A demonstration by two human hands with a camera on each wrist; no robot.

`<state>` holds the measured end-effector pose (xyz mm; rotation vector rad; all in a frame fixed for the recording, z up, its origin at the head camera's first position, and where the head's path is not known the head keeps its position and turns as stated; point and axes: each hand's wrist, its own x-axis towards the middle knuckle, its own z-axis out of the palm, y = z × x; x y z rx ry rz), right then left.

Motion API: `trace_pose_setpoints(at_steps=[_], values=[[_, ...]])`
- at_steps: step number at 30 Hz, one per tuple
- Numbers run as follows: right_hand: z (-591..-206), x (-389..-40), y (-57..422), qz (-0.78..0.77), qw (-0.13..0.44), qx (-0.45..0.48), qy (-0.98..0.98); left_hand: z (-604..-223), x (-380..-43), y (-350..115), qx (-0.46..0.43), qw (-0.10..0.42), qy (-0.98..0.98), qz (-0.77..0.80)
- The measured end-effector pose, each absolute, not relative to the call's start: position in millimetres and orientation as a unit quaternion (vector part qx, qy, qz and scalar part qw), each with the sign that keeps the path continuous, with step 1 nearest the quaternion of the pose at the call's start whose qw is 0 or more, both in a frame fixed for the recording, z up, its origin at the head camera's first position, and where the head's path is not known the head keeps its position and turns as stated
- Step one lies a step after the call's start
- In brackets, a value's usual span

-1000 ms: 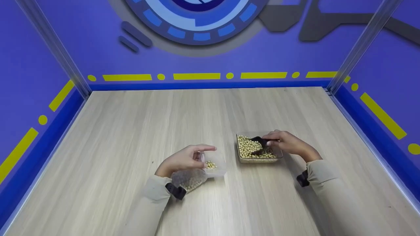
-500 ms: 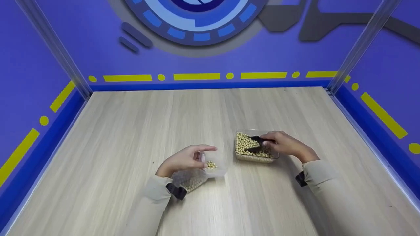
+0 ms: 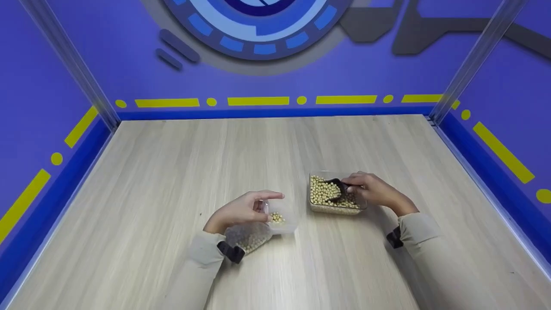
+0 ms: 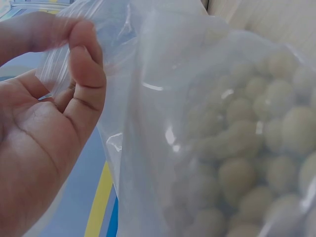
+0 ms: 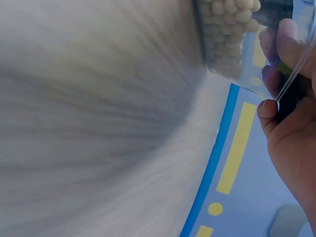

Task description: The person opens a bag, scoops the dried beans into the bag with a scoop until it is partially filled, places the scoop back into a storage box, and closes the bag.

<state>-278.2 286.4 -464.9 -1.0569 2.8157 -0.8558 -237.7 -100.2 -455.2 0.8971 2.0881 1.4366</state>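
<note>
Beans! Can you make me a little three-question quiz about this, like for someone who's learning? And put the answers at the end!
1. Pick one. Which hand holds the scoop?
A. the left hand
B. the right hand

2. True or false: the box has no beans in it.

3. Fill in the word: the left hand holds a see-through ____.

Key
1. B
2. False; beans fill much of the box.
3. bag

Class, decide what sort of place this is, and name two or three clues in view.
Probably a purpose-built booth or work stall: a wood-grain table is enclosed at the back and sides by blue panels printed with bold graphics, with metal posts at the two far corners.
</note>
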Motion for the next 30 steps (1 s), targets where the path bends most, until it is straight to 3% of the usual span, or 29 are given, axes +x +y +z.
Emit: trace_pose_setpoints(at_steps=[11, 30], values=[[-467.3, -279.3, 288.4, -0.288, 0.013, -0.32, 0.903, -453.5, -237.2, -100.1, 0.319, 0.228, 0.759, 0.519], [-461.0, -281.0, 292.1, -0.33, 0.075, -0.267, 0.902, -452.9, -236.4, -101.6, 0.317, 0.228, 0.757, 0.524]])
